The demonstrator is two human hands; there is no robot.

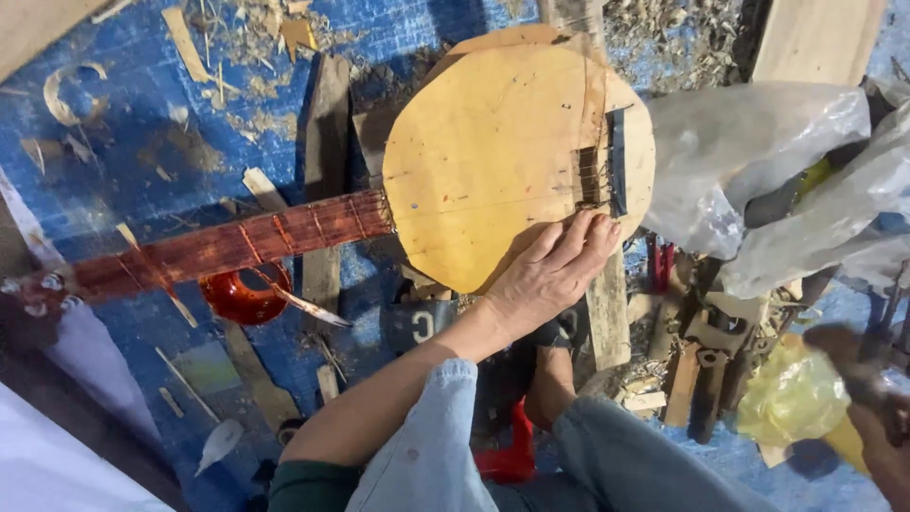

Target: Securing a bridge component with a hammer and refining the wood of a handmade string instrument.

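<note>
Instrument (pixel 493 156): thin round soundboard, likely light, fragile; best gripped by neck (pixel 227 245). Left hand (pixel 555 270) flat on its lower edge, fingers spread. Right hand (pixel 877 412) blurred right of it, grip unclear.

Your left hand (pixel 555 270) lies on the instrument's round body (pixel 493 161), whose upper face is bare, so you can cross it freely as far as the dark bridge (pixel 618 161) and strings on its right. To the right, crumpled plastic bags (pixel 758 180) crowd the body's edge, and tools (pixel 701 351) fill the floor below them, near your blurred right hand (pixel 877 417). To the left, the neck (pixel 227 245) bars the way, with a red bowl (pixel 245 296) just beneath it. Wood scraps (pixel 237 38) litter the blue tarp (pixel 114 171) beyond.
</note>
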